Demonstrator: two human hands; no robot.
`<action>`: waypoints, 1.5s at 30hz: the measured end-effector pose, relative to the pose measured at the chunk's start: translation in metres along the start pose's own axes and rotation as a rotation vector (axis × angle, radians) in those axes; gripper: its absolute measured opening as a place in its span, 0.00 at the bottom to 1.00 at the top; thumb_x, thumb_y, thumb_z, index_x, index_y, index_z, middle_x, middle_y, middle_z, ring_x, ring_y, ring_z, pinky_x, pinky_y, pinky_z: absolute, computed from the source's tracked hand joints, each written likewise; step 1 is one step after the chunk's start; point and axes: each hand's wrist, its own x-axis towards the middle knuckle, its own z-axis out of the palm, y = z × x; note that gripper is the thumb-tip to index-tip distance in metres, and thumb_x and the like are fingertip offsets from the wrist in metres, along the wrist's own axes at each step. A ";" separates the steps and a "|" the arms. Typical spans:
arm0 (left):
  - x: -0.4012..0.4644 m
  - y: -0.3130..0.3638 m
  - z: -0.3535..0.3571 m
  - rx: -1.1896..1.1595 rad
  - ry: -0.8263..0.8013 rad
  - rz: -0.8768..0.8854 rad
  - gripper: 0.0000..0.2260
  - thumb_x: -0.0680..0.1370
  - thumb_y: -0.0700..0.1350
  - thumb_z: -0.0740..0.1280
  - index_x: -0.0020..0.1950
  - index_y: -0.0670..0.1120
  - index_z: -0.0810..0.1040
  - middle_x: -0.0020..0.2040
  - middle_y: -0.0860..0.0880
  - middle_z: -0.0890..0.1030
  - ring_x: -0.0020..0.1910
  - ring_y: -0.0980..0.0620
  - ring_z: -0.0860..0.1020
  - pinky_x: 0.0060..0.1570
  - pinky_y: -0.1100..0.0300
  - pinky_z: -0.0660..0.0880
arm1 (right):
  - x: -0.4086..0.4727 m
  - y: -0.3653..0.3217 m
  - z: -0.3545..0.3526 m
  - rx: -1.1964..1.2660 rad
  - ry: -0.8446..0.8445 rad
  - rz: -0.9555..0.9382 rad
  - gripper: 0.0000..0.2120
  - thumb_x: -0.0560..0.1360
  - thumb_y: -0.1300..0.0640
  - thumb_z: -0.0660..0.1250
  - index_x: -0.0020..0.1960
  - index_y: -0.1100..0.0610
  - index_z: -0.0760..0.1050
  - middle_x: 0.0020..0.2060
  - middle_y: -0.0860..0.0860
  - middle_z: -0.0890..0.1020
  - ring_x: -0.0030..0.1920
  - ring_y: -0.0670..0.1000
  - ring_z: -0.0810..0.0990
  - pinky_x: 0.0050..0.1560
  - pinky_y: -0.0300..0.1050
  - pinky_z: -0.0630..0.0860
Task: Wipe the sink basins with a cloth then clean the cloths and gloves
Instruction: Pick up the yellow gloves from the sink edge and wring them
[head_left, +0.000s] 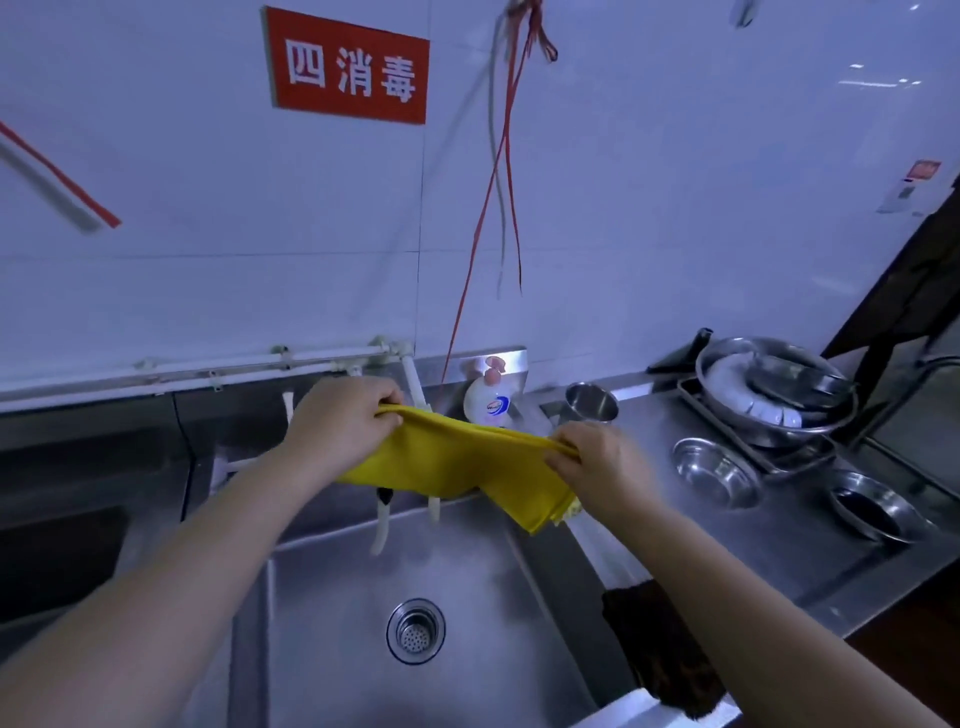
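Before a white tiled wall (675, 208), we stretch one yellow cloth (457, 462) above one steel sink basin (363, 649): left hand (337, 421) and right hand (597, 457) each pinch a top corner with curled fingers. One dark cloth (660, 644) drapes the basin's right rim. On the worktop (779, 551) we count one soap bottle (485, 402) and two small steel dishes (714, 470).

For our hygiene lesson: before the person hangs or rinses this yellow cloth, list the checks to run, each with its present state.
1. Left hand grips the yellow cloth: ok.
2. Right hand grips the other end: ok.
3. Cloth spread between both hands above the sink basin: ok.
4. Drain strainer uncovered: ok.
5. Cloth clean: cannot tell.
6. Dark cloth draped on the basin's edge, out of the way: ok.
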 end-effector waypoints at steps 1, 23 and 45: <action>0.012 -0.001 -0.002 0.013 -0.005 -0.016 0.02 0.74 0.48 0.68 0.44 0.56 0.78 0.41 0.57 0.79 0.40 0.54 0.74 0.33 0.61 0.63 | 0.012 0.004 0.000 0.040 0.014 0.012 0.06 0.74 0.51 0.67 0.47 0.52 0.77 0.40 0.49 0.79 0.41 0.50 0.76 0.38 0.44 0.71; 0.215 -0.018 0.095 0.252 0.066 -0.208 0.07 0.76 0.44 0.66 0.50 0.48 0.82 0.47 0.47 0.70 0.50 0.45 0.71 0.42 0.57 0.66 | 0.216 0.116 0.089 0.291 -0.139 -0.139 0.05 0.75 0.49 0.67 0.45 0.46 0.70 0.28 0.42 0.71 0.31 0.40 0.70 0.28 0.38 0.61; 0.199 -0.037 0.151 -0.739 -0.262 -0.637 0.26 0.81 0.37 0.58 0.76 0.53 0.56 0.75 0.49 0.62 0.64 0.47 0.71 0.60 0.51 0.72 | 0.226 0.114 0.160 0.254 -0.135 -0.113 0.08 0.73 0.53 0.68 0.43 0.58 0.81 0.38 0.54 0.81 0.43 0.56 0.77 0.37 0.46 0.67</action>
